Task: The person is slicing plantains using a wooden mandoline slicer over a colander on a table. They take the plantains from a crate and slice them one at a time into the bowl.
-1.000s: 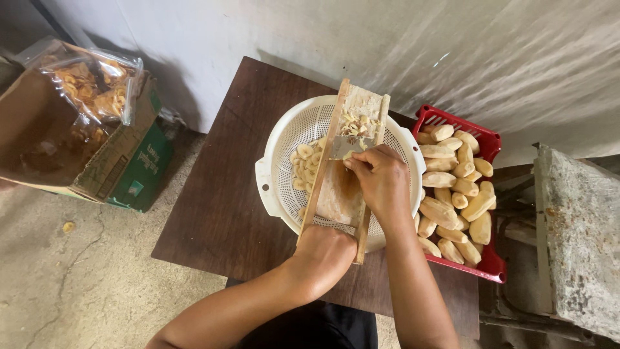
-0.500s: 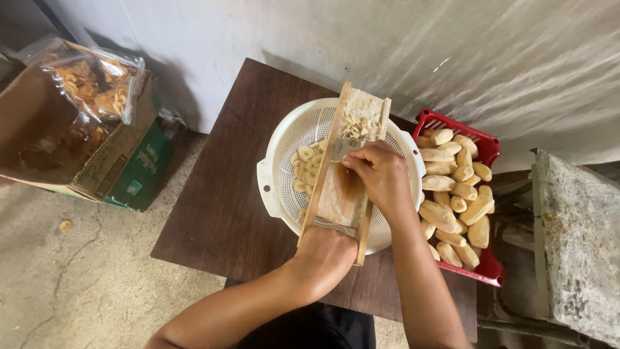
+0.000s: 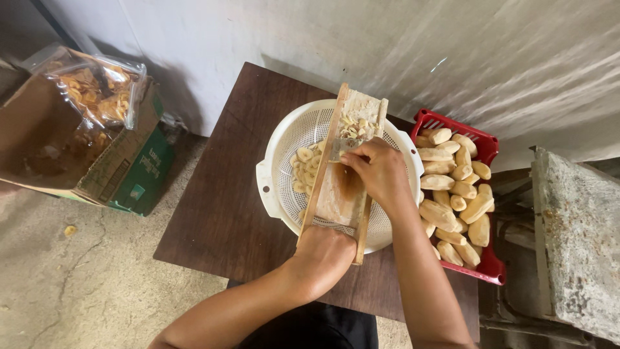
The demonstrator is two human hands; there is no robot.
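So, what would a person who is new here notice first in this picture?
First, the wooden slicer board lying across the white colander on the dark table. The left hand holds its near end while the right hand presses down by the blade. Next, the red crate of pale peeled pieces at the right.

Soft daylight, faint shadows, wall motion-blurred
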